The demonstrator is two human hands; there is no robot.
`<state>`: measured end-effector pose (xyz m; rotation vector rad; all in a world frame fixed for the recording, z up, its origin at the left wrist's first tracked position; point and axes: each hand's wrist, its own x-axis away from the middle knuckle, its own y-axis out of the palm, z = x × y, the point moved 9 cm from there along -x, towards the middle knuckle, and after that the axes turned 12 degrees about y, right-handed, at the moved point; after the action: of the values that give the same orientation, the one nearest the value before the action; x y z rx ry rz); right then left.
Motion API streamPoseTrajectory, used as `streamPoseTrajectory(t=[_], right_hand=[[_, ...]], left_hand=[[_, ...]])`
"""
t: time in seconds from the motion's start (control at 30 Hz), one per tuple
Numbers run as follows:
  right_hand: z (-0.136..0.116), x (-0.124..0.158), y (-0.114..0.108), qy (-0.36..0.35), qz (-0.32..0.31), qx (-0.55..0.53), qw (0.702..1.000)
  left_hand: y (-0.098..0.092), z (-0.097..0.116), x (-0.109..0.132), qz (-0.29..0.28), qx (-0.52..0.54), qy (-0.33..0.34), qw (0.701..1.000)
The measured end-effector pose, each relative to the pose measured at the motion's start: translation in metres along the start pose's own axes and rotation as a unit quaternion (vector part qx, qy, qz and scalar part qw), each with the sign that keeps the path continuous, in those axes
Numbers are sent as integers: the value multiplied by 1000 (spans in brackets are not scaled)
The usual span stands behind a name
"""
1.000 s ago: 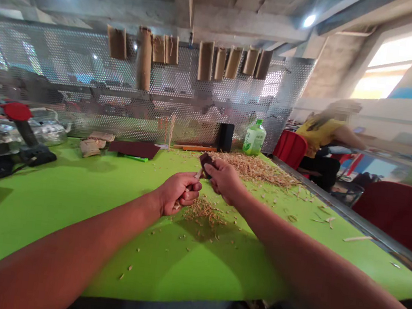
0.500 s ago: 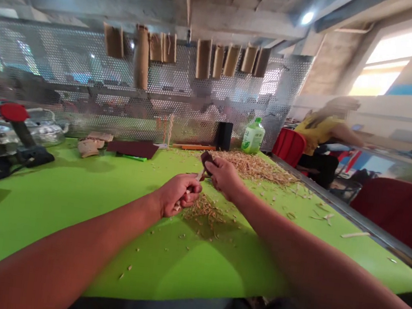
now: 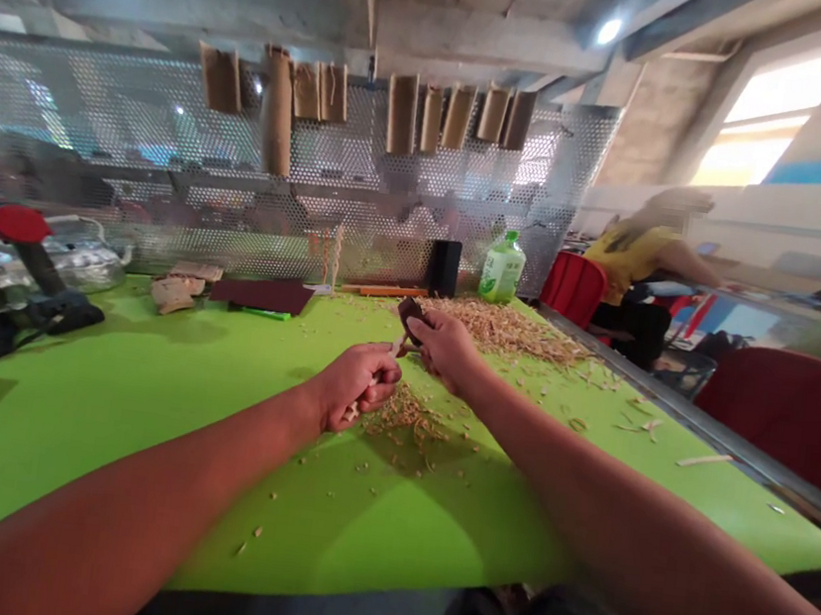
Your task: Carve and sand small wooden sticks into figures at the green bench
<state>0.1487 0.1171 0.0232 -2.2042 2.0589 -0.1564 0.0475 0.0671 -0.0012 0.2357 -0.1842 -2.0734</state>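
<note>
My left hand [image 3: 360, 386] is closed around a thin pale wooden stick [image 3: 397, 348], whose tip pokes out toward my right hand. My right hand [image 3: 446, 350] pinches a folded dark piece of sandpaper [image 3: 410, 317] against that tip. The two hands are close together above the lime-green table [image 3: 106, 410], and the fingers hide most of the stick. A small heap of wood shavings [image 3: 403, 414] lies just below them, and a larger heap [image 3: 505, 329] lies beyond my right hand.
A dark sheet of sandpaper [image 3: 260, 294] and tan scraps [image 3: 177, 294] lie at the far left. A green-capped bottle [image 3: 502, 273] and black cylinder [image 3: 443, 268] stand by a perforated metal screen [image 3: 139, 135]. A red-topped tool [image 3: 19, 239] stands left. A seated person [image 3: 630, 260] is at right.
My hands stay close together, with the stick and sandpaper still held. The whole scene has shifted slightly in view, as the head camera moved a little.
</note>
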Motion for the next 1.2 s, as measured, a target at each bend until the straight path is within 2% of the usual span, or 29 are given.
streamPoseTrajectory(t=[0.13, 0.23, 0.33, 0.53, 0.67, 0.8, 0.93, 1.07, 1.2], right_hand=[[2, 1, 10, -2, -39, 12, 999], [2, 3, 13, -7, -30, 16, 999], [1, 5, 13, -5, -29, 21, 999], [4, -1, -3, 5, 34, 16, 999], [4, -1, 5, -14, 6, 50, 999], [6, 0, 1, 6, 22, 15, 1000], [4, 0, 6, -6, 0, 41, 999], [3, -2, -3, -14, 37, 37, 999], [2, -1, 3, -24, 6, 47, 999]], left_hand=[[-10, -1, 0, 39, -77, 8, 996], [-14, 2, 1, 59, -142, 12, 988], [-14, 9, 2, 67, -196, 45, 977], [-10, 11, 2, 60, -227, 62, 970], [-17, 13, 3, 95, -250, 66, 961], [-22, 15, 0, 98, -292, 84, 948], [-28, 17, -3, 109, -337, 101, 930], [-26, 19, -3, 102, -354, 113, 923], [-27, 21, -4, 108, -368, 121, 915]])
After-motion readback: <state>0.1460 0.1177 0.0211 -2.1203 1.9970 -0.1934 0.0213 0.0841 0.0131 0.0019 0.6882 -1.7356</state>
